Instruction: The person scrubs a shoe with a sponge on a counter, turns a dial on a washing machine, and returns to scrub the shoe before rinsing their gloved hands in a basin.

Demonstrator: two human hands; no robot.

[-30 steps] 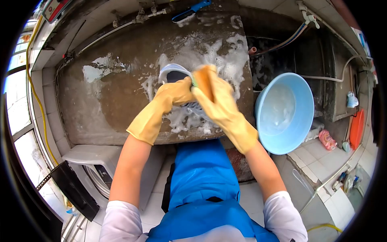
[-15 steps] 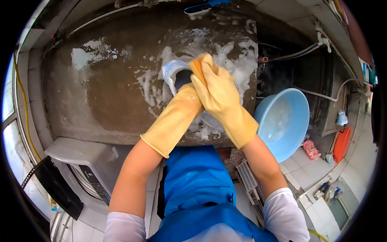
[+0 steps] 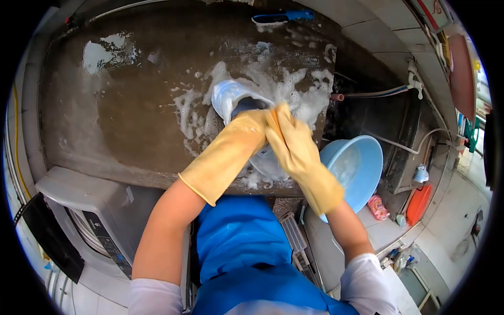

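Scrubbing, by the look of it: R hand [image 3: 292, 140] clamped on orange scrubber [image 3: 274, 126], L hand [image 3: 249, 126] seemingly clamped on nr side of white item [image 3: 227, 100], exact kind unclear. Held on or just over soapy surface [image 3: 147, 121], can't tell which. Next, prob. calls for steadying item & working scrubber along rim, w/ basin [image 3: 369, 173] nearby for poss. rinse.

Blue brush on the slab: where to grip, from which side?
Take the blue brush by its handle, probably with the right hand once it frees the orange scrubber, coming from the near right. The handle points right, away from the foamy head, and the brush lies near the far edge of the slab, so the near side looks more open.
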